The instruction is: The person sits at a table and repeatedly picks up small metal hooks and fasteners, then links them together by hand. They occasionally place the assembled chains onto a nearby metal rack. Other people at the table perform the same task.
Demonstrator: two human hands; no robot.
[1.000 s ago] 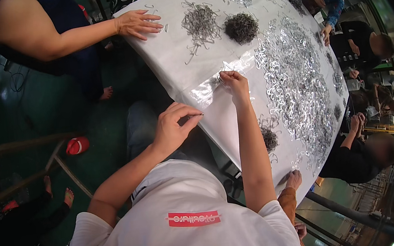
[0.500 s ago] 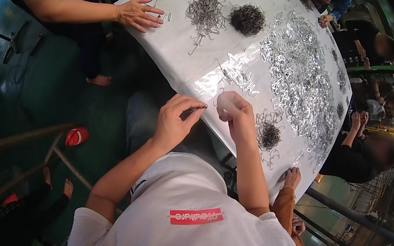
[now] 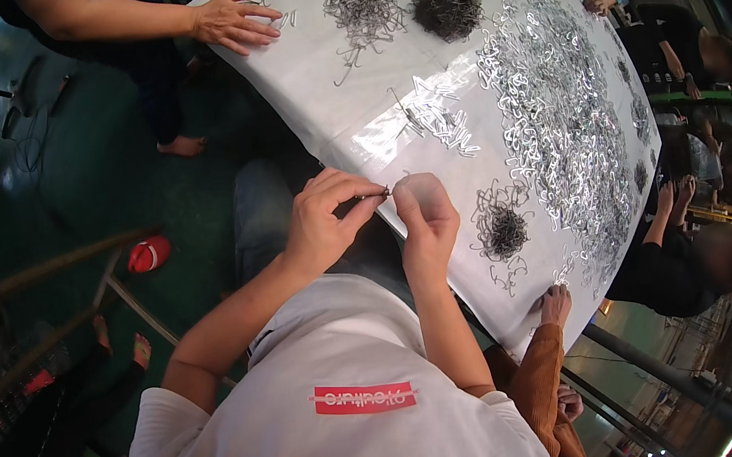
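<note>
My left hand point(image 3: 328, 220) is closed in a pinch, with a small dark metal piece point(image 3: 386, 192) showing at its fingertips. Close beside it, my right hand point(image 3: 426, 211) is pinched shut, and the thin bent end of a wire hook point(image 3: 406, 173) shows above its fingers. The two sets of fingertips almost meet over the near edge of the white-covered table point(image 3: 463, 193). Shiny, straighter metal pieces point(image 3: 437, 117) lie just beyond my hands. To the right of my right hand sits a small pile of dark wire hooks point(image 3: 505, 233).
A broad spread of shiny metal hooks point(image 3: 560, 120) covers the table's right part. Farther off are a dense dark pile point(image 3: 446, 11) and a looser hook heap point(image 3: 363, 7). A co-worker's hand point(image 3: 235, 22) rests at far left; another's hand point(image 3: 555, 303) is near right. A red object point(image 3: 148, 253) lies left.
My right hand has come down and slightly left, closer to the piece in my left hand. My left hand stays nearly in place. Another person's hand now shows at the table's far edge.
</note>
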